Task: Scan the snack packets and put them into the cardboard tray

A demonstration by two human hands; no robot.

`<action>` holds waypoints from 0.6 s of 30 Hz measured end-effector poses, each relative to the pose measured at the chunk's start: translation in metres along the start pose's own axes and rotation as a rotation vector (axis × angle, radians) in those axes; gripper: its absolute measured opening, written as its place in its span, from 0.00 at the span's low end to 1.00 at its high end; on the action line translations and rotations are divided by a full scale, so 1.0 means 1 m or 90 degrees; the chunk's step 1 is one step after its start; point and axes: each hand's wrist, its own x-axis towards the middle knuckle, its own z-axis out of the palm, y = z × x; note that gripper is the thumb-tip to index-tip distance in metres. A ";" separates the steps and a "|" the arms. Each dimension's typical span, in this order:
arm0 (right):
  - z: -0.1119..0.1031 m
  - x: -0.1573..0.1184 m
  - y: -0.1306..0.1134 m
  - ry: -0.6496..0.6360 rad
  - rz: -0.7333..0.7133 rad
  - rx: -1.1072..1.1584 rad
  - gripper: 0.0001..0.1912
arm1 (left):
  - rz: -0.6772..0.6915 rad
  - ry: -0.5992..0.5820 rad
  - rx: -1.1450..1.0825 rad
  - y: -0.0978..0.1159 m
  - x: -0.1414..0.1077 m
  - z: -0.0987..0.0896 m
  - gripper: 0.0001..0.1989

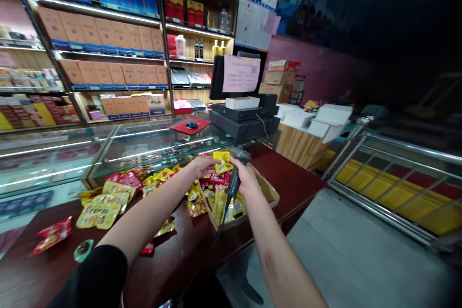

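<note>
My left hand point(205, 166) pinches the left edge of a small yellow packet point(223, 162). My right hand point(245, 173) is wrapped round the handle of a dark barcode scanner point(233, 184), its fingertips at the packet's right edge. The scanner's head is just beyond the packet, and its cable hangs down toward me. Below both hands, a shallow box point(270, 193) holds yellow and red packets. Left of it, more yellow packets point(99, 211) and red packets point(128, 179) lie in a loose pile on the dark red counter point(184, 250).
A glass display case point(144, 142) runs behind the pile, with a red mat point(189, 125) on top. Beyond the box stand a black cash drawer point(238, 125) and a monitor with a pink sheet. Shelves of boxes line the back. A metal railing point(390, 192) is at the right.
</note>
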 end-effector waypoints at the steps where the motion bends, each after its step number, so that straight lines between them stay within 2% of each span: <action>1: -0.009 0.003 -0.005 0.027 -0.011 -0.002 0.15 | 0.010 0.002 0.012 -0.001 0.006 0.010 0.10; 4: -0.026 0.006 -0.014 0.095 -0.031 -0.005 0.16 | 0.030 0.042 0.042 -0.005 0.018 0.025 0.13; 8: -0.021 0.001 -0.014 0.089 -0.025 0.024 0.16 | 0.028 0.053 0.051 -0.012 0.016 0.014 0.15; 13: 0.014 -0.009 0.005 -0.022 0.045 0.042 0.16 | 0.050 0.066 0.031 -0.013 -0.012 -0.029 0.17; 18: 0.058 -0.033 0.032 -0.090 0.096 -0.002 0.16 | 0.080 0.117 0.019 -0.010 -0.055 -0.092 0.16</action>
